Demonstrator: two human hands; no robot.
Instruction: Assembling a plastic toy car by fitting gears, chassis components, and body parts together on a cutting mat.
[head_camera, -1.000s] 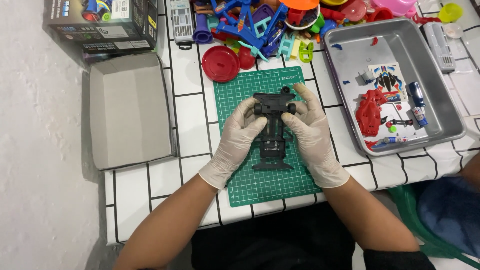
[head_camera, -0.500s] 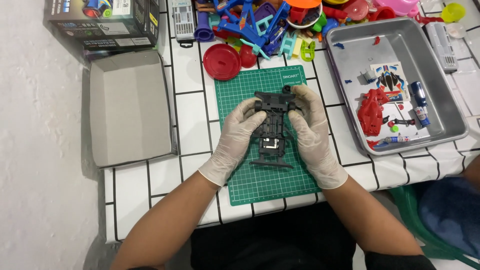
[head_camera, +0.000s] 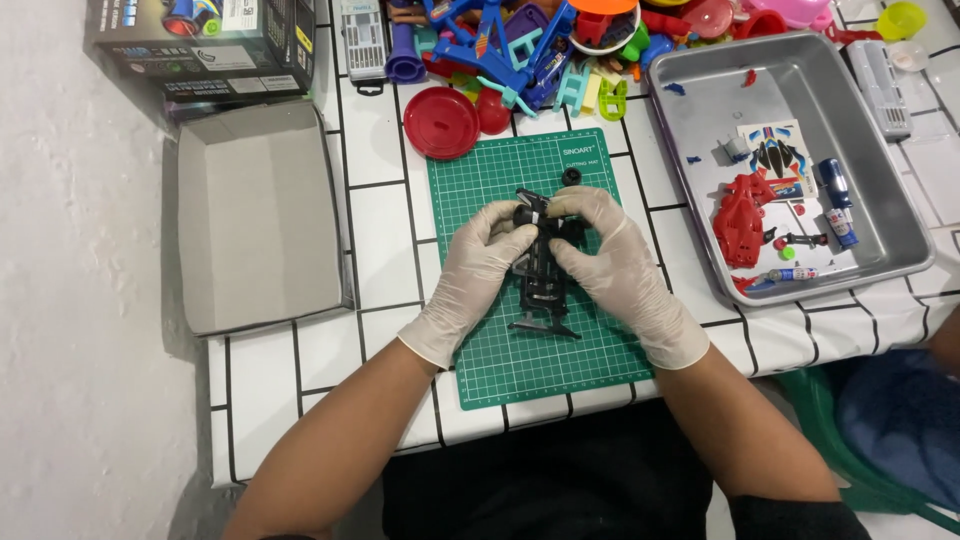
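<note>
While the grey box lid (head_camera: 262, 215) lies at frame left, your left hand (head_camera: 478, 272) and right hand (head_camera: 612, 268) both grip the black toy chassis (head_camera: 543, 268) over the green cutting mat (head_camera: 530, 340) at centre, steadying it from either side, metal tray (head_camera: 700, 90) at right.

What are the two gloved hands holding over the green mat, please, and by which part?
Both the left hand and the right hand grip a black toy car chassis at its far end, fingers on either side.
</note>
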